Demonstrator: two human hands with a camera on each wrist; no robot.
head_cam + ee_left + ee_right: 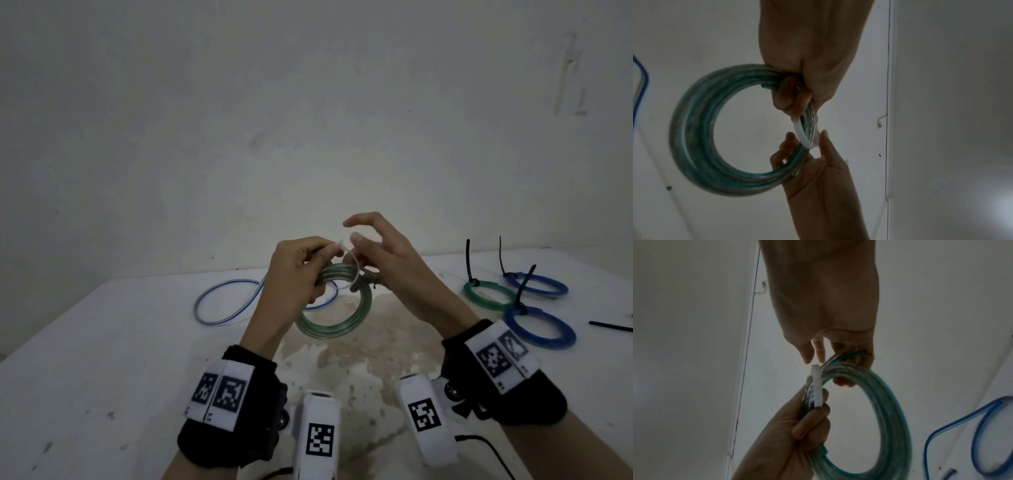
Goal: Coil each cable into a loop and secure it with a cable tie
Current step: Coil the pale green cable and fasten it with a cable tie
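Head view: green cable coil (337,308) held above the white table (102,342), hanging edge-on between both hands.
Left hand (294,270): fingers curled round coil and white cable tie (352,270).
Right hand (387,263): lower fingers hooked under coil, thumb and forefinger apart.
Tie: arches over the strands.

A: Colours, quick. Coil (334,310) held up?
B: Green, see-thru, w/ greyish strands. Tie (349,270) round it: white.
A: Loose cable (222,303) at the back left?
B: Blue + white, clear-ish.
A: Finished coils on the right?
B: One green (488,294), two blue (539,284) (541,329). Their ties (468,260): black. Spare black tie (611,326) by the edge.
A: Desk (102,359)?
B: White, brownish stain in the middle, few dark specks. Wall (308,102) off-white, grey smudges.
A: Wrist gear?
B: Black bands (239,411), white tags w/ black square-code patterns (226,394). Cams (320,442) white, same black codes.
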